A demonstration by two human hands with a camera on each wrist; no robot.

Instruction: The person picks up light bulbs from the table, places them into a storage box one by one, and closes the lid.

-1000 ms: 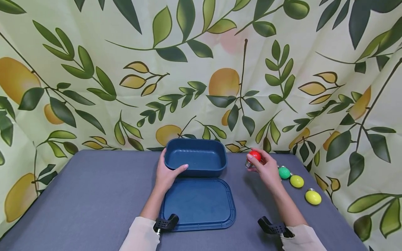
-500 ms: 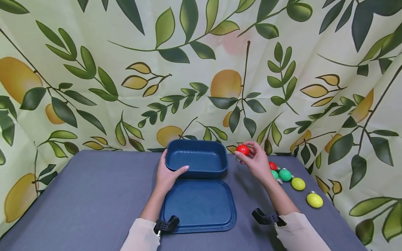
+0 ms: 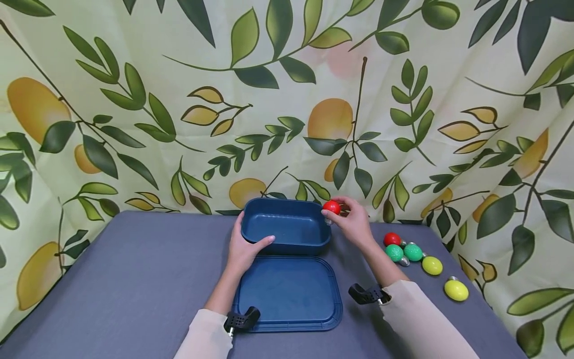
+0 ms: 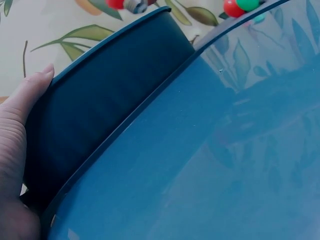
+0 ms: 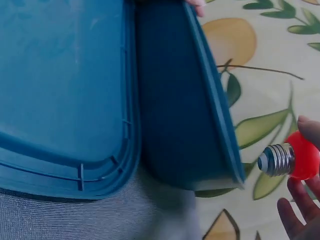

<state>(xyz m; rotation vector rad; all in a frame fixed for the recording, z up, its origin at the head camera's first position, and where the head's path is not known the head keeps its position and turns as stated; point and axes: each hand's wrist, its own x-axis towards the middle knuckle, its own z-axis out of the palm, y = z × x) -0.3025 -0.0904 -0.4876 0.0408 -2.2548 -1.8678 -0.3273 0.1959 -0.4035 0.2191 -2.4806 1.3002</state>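
Observation:
A dark blue rectangular box (image 3: 287, 248) stands near the back of the table, its inside bare. My left hand (image 3: 243, 251) grips its left end, thumb over the front rim. In my right hand (image 3: 356, 223) is a red light bulb (image 3: 332, 207), pinched by thumb and fingers just beyond the box's right rim. The right wrist view shows the bulb's silver screw base (image 5: 277, 160) pointing away from the hand, towards the box. Directly in front of the box lies its flat blue lid (image 3: 289, 294).
On the right side of the table lie a red bulb (image 3: 392, 239), two green bulbs (image 3: 413, 252) and two yellow bulbs (image 3: 456, 290). Behind the grey-covered table (image 3: 157, 279) hangs a leaf-and-fruit patterned cloth (image 3: 278, 99).
My right hand has carried the red bulb leftward, up to the box's right rim. The bulbs on the right have come into fuller view. My left hand keeps its hold on the box.

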